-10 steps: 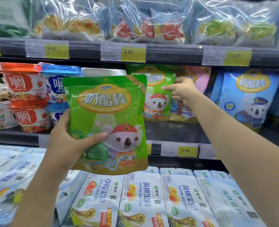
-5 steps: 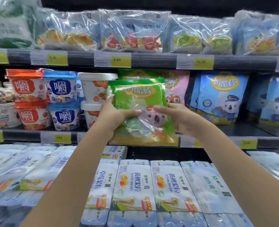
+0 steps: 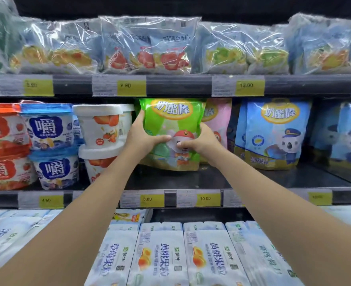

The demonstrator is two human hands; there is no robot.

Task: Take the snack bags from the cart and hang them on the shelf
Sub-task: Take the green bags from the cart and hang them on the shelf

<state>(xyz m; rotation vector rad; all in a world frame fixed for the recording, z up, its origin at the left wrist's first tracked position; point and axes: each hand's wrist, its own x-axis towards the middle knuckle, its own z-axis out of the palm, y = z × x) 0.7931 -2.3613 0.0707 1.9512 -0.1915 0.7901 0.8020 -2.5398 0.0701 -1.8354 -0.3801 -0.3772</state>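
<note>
— What's on the middle shelf [image 3: 253,180], left to right?

— I count six tubs [image 3: 100,124], stacked in pairs, then the green snack bag [image 3: 171,118], a pink bag [image 3: 219,118] behind it, and blue bags [image 3: 277,131].

— And your grip?

— My left hand [image 3: 141,135] and right hand [image 3: 201,141] are both clamped on the green snack bag, upright, bottom edge touching the shelf.
</note>
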